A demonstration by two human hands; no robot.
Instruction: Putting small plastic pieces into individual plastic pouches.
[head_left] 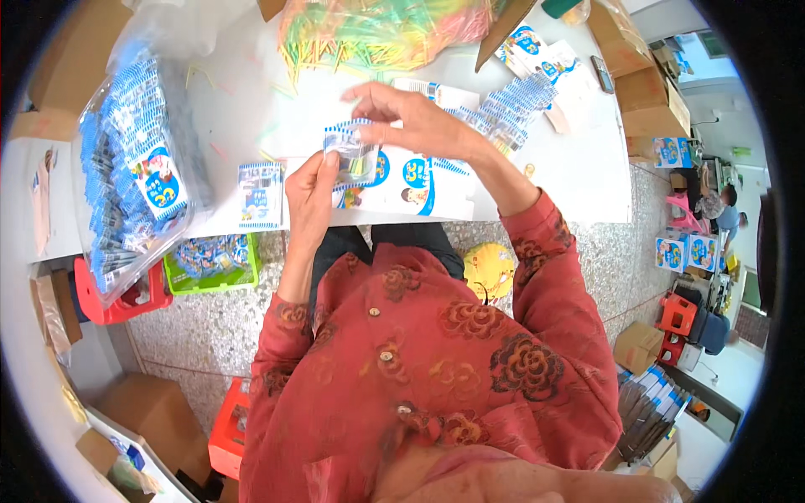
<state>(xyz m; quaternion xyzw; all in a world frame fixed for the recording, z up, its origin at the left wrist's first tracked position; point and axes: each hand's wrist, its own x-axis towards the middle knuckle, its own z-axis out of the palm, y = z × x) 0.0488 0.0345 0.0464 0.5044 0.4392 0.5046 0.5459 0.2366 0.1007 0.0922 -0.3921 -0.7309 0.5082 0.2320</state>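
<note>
Clear plastic bags a heap of blue-and-white packets [126, 180] at the worktop's [579, 180] left end, the bag appearing to hang past the front edge above a green crate [253, 272]; its weight might drag it over the front-left corner if it were bumped. Rightward, a single flat packet [260, 194] lies close to the front edge, where a brush of the left forearm could tip it off. Next, the left hand [310, 197] pinches an upright packet [362, 153] between thumb and fingers, just in from the front edge; a loose pinch might let it slip or bend. Toward the far edge, a bag of coloured sticks [381, 38] could shed more loose ones if nudged. The right hand [407, 121] has thumb and fingers parted, its thumb by the packet's top; contact cannot be told. Beneath and right lies printed card [457, 201], then overlapping striped packets [520, 105] toward the far-right corner, which a sweeping right sleeve [541, 239] could scatter.
</note>
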